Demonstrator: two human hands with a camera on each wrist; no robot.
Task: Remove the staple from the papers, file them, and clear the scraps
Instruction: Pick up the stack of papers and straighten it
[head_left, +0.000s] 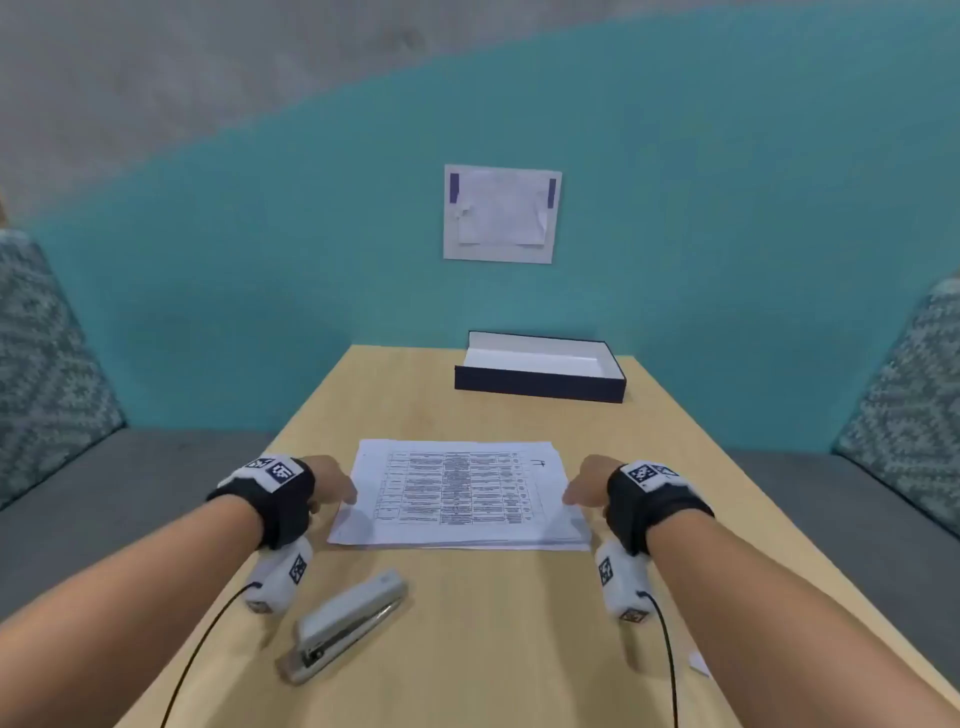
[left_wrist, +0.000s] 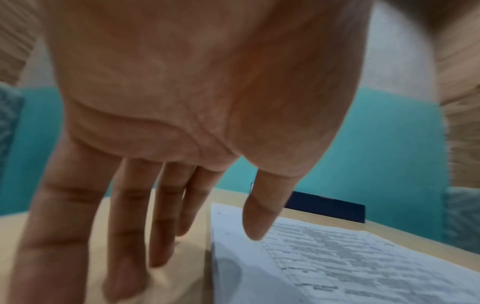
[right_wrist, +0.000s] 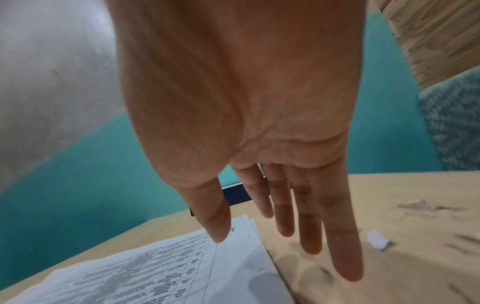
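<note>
fingers (left_wrist: 161, 226) straight, both hands flanking papers (head_left: 457, 493); stapler (head_left: 343, 623) only in head view; scrap (right_wrist: 376, 239) clearer at right wrist

One stack of papers (head_left: 457, 493); one stapler (head_left: 343, 626); one open box (head_left: 540, 366); two hands (head_left: 332, 480); one paper scrap (right_wrist: 376, 239).

stapler (head_left: 343, 626) lies near papers (head_left: 460, 493); bare table (head_left: 415, 395) before box (head_left: 540, 382).

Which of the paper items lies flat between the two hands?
The printed stack of papers on the table, between both hands; the other sheet is taped to the wall.
</note>
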